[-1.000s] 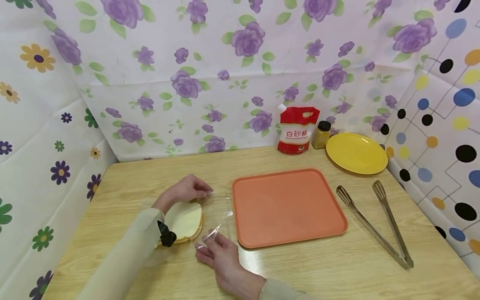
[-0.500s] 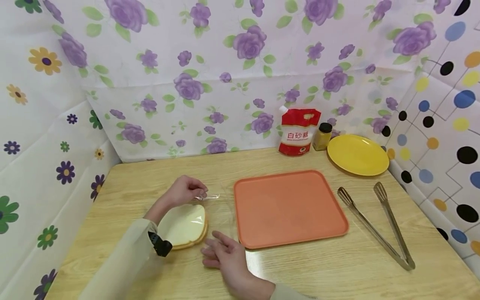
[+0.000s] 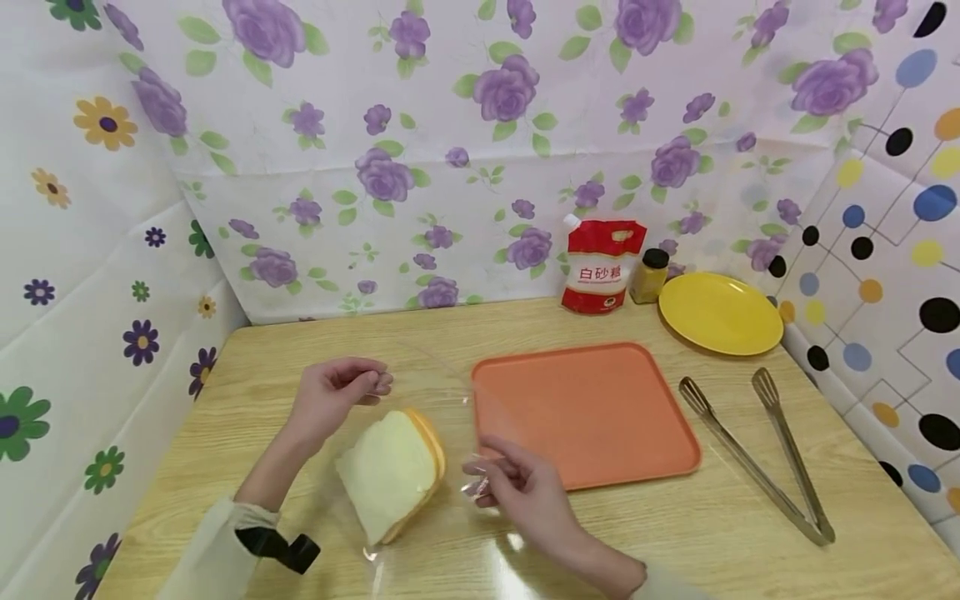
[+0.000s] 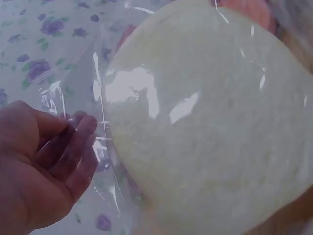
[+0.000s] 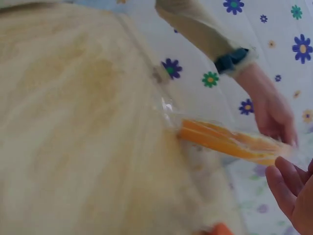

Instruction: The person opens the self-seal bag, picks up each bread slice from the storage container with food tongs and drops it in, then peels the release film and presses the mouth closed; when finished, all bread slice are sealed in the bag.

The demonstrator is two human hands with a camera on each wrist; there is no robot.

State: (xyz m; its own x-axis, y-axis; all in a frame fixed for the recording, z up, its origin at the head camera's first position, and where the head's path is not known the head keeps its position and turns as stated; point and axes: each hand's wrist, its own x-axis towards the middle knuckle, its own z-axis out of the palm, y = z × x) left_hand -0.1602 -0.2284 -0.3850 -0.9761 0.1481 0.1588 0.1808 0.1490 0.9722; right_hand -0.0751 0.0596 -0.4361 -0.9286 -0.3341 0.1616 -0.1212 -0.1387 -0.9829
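Observation:
Pale bread slices [image 3: 390, 471] with an orange-brown crust edge are inside a clear plastic bag [image 4: 100, 93], tilted in the head view. My left hand [image 3: 333, 396] pinches the bag's film at the far left, thumb against fingers. To the right of the bread, my right hand [image 3: 528, 492] pinches another part of the film, near the tray's lower left corner. In the right wrist view the crust edge [image 5: 230, 141] shows through the film, with fingertips [image 5: 281, 188] at the right side. Much of the bag's outline is too clear to follow.
An orange-pink tray [image 3: 592, 417] lies right of the bread. Metal tongs [image 3: 780, 467] lie spread beyond it. At the back stand a red-and-white sugar pouch [image 3: 602, 267], a small yellow jar [image 3: 650, 277] and a yellow plate [image 3: 722, 314]. Patterned cloth [image 3: 450, 167] surrounds the table.
The bread in its bag has come up and tilted. My left hand has moved left; my right hand has moved right and now grips film that it was apart from half a second ago.

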